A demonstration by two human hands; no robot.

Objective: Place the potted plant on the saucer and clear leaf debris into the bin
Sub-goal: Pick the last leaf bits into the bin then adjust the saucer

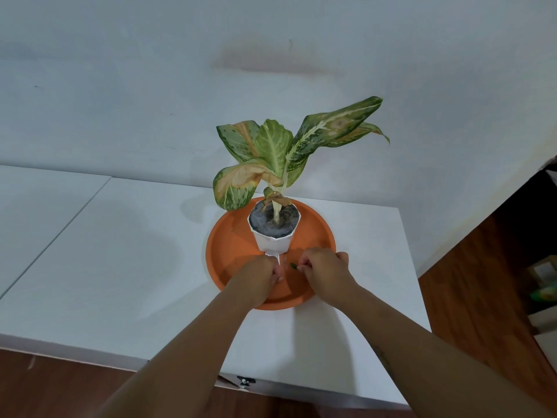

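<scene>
A potted plant point(273, 236) with a white faceted pot, dark soil and spotted green leaves, some browned, stands on the orange saucer point(229, 245) on the white table. My left hand point(259, 276) is closed over the saucer just below the pot's base; what it holds is hidden. My right hand point(324, 267) pinches a small green leaf piece point(293, 266) over the saucer, right of the pot's base. No bin shows in the view.
The white table point(120, 251) runs along a pale wall, with a seam to a second top at the left. Its right edge drops to a wooden floor point(482, 282), where dark items stand at the far right.
</scene>
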